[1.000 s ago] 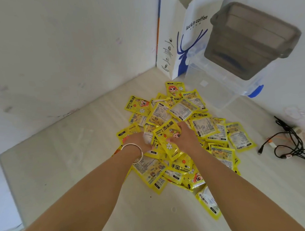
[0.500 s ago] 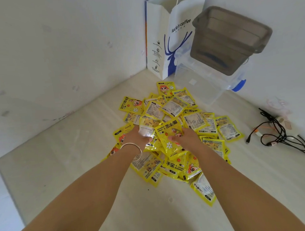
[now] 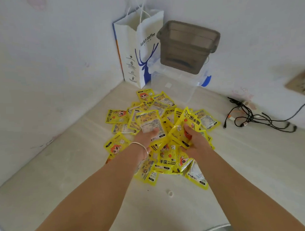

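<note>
Left hand (image 3: 145,139): its thumb pinches a label-side packet (image 3: 149,122); the fingers are hidden beneath it.
Right hand (image 3: 195,141): grips a tilted front-side packet (image 3: 186,124); the fingertips are mostly covered.
Pile (image 3: 167,161): yellow hand-warmer packets lie on the floor just below both hands, partly hidden by the forearms.
Beyond the hands: a grey bin (image 3: 187,46) probably rests on a clear box (image 3: 174,81), whose edges are hard to trace.

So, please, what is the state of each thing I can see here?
Left hand, grips raised yellow foil packet, back showing.
Right hand, grips second yellow packet, front showing.
Yellow packet pile, loose, overlapping.
White paper bag, upright, open.
Grey plastic box, open-topped, atop clear plastic box.
Black cables, tangled.
</note>
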A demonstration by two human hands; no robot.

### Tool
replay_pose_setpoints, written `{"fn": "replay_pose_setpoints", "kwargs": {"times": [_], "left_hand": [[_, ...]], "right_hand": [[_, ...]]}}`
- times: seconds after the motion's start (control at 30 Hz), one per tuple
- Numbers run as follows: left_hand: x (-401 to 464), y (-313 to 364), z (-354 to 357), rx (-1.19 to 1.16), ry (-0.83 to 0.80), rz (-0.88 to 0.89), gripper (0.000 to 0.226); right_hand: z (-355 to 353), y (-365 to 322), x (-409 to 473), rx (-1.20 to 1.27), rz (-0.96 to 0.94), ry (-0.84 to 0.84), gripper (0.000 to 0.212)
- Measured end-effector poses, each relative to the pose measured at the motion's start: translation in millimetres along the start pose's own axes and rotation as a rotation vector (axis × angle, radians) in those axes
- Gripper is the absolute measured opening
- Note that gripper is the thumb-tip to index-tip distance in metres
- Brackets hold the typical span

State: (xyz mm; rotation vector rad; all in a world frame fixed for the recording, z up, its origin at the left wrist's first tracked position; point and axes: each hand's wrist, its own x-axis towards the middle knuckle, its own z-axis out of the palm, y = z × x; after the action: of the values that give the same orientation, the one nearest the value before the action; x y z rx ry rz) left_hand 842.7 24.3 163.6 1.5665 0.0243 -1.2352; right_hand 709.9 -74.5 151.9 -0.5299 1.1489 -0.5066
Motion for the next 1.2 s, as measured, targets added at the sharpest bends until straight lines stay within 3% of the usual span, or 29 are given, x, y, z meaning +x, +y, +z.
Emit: {"fn": "replay_pose_setpoints", "kwargs": {"times": [0.07, 0.13, 0.3, 0.47, 0.57, 0.63, 0.73, 0.83, 0.97, 1.1, 1.2], "left_hand": [[-4.8, -4.4, 29.0, 0.001, -0.050, -0.001, 0.063], [-13.7, -15.0, 61.5, 0.045, -0.140, 0.003, 0.054], [-53.6, -62.9, 145.8, 0.228, -0.478, 0.075, 0.036], [-110.4, -120.3, 227.4, 0.376, -0.697, -0.001, 0.013], [-145.4, -162.2, 278.6, 0.581, -0.751, 0.009, 0.023], [-193.2, -214.0, 336.3, 0.773, -0.806, 0.020, 0.026], [-199.0, -233.5, 354.2, 0.804, -0.811, 0.063, 0.028], [-228.6, -293.8, 401.2, 0.918, -0.876, 0.075, 0.033], [-262.6, -362.1, 451.6, 1.041, -0.928, 0.060, 0.027], [-273.0, -416.1, 498.4, 1.161, -0.920, 0.036, 0.032], [-274.1, -452.0, 534.2, 1.232, -0.980, -0.078, 0.021]], "right_hand": [[-24.3, -3.2, -11.3, 0.077, -0.040, 0.016, 0.014], [-54.9, -5.1, -22.8, 0.152, -0.081, 0.061, 0.025], [-147.0, -6.1, -66.7, 0.308, -0.176, 0.171, 0.015], [-253.4, -0.1, -117.8, 0.404, -0.253, 0.367, 0.034], [-324.5, 3.9, -155.8, 0.478, -0.319, 0.431, 0.028], [-409.8, 10.7, -192.2, 0.520, -0.371, 0.528, 0.032], [-434.1, 17.2, -209.2, 0.498, -0.355, 0.538, 0.024], [-505.2, 29.4, -245.1, 0.564, -0.344, 0.622, 0.013], [-579.2, 53.4, -273.6, 0.666, -0.329, 0.703, 0.030], [-633.7, 67.1, -285.6, 0.781, -0.302, 0.758, 0.008], [-671.3, 78.4, -285.5, 0.889, -0.259, 0.845, 0.005]]}}
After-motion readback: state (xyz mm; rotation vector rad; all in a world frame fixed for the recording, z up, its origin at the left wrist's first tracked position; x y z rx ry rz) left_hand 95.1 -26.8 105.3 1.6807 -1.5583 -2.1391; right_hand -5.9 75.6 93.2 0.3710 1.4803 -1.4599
